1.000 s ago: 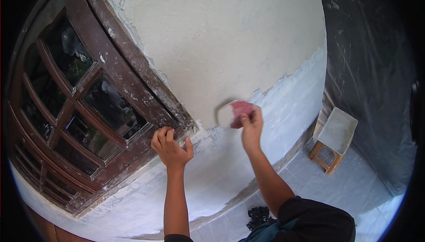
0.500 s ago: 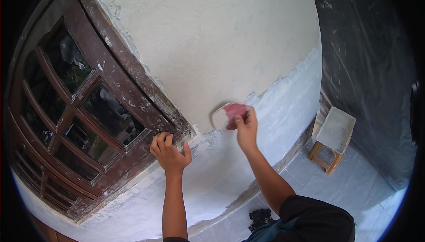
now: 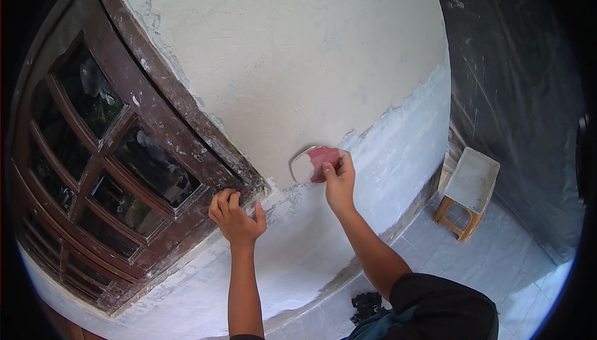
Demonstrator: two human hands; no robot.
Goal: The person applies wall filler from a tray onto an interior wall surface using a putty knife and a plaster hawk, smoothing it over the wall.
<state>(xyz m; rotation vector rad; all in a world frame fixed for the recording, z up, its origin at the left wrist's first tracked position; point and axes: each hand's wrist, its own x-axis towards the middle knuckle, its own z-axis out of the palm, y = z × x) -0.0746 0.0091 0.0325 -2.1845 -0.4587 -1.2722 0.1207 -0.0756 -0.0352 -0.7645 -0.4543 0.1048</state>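
My right hand (image 3: 340,187) grips a red putty spreader (image 3: 323,163) between thumb and fingers. Whitish paste covers the spreader's left part, and its curved far edge is against the wall (image 3: 298,60) or very close to it. My left hand (image 3: 236,215) rests at the lower right corner of a brown wooden window frame (image 3: 214,144). Its fingers are bent over the wood, with the thumb held apart and no tool in it. Cream filler coats the upper wall, ending in a ragged border over a whiter, bluish band below.
On the right, a white tray (image 3: 472,181) with paste smears sits on a small tan stool (image 3: 457,218) on grey floor tiles (image 3: 423,246). Dark plastic sheeting (image 3: 522,91) hangs behind it. A crumpled black item (image 3: 367,306) lies by the wall's foot.
The spreader and my right hand have shifted slightly left along the wall. My left hand remains on the window frame while the whole view drifts a little.
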